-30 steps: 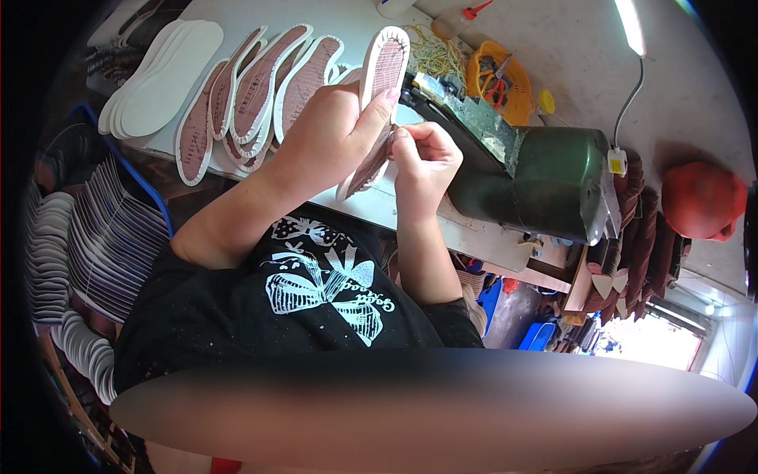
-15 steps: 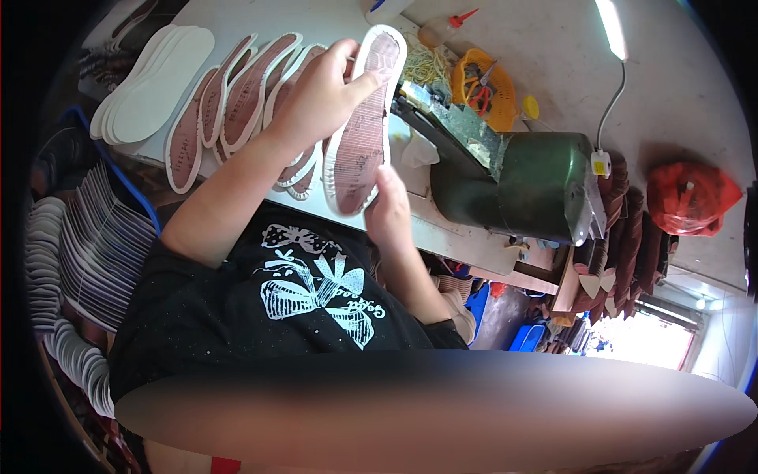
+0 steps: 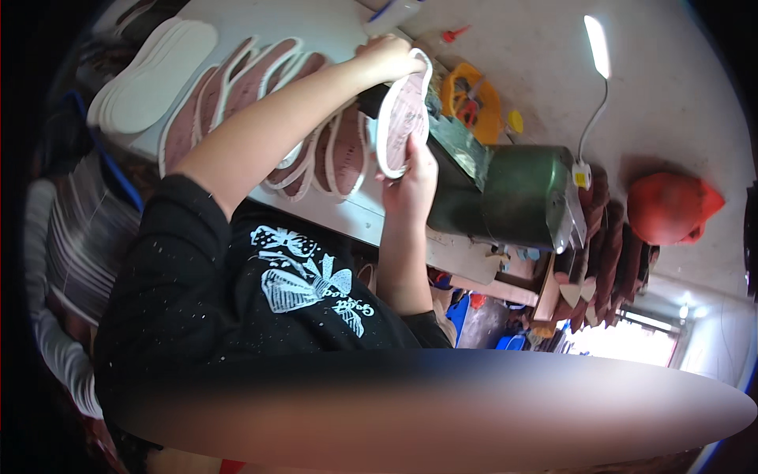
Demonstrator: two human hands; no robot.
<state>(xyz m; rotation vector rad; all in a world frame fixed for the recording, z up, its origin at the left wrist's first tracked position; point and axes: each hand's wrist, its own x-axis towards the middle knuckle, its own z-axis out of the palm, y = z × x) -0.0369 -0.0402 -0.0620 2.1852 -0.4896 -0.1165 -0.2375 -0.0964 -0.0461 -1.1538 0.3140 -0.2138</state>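
Insole (image 3: 402,118) held over the counter (image 3: 272,20), long axis pointing away from me: my left hand (image 3: 387,59) clasps its far end, my right hand (image 3: 414,178), nearer me, grips the near end.

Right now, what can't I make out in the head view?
All in the head view:
Right hand: partly hidden behind the pink, white-rimmed, curved insole.
Dark marks on that insole: too small and blurred.
Grey, curved, stacked pieces at left: blur smears their edges.
White-and-blue container: cut off by the top edge.
Red plastic bag: contents hidden by its own skin.
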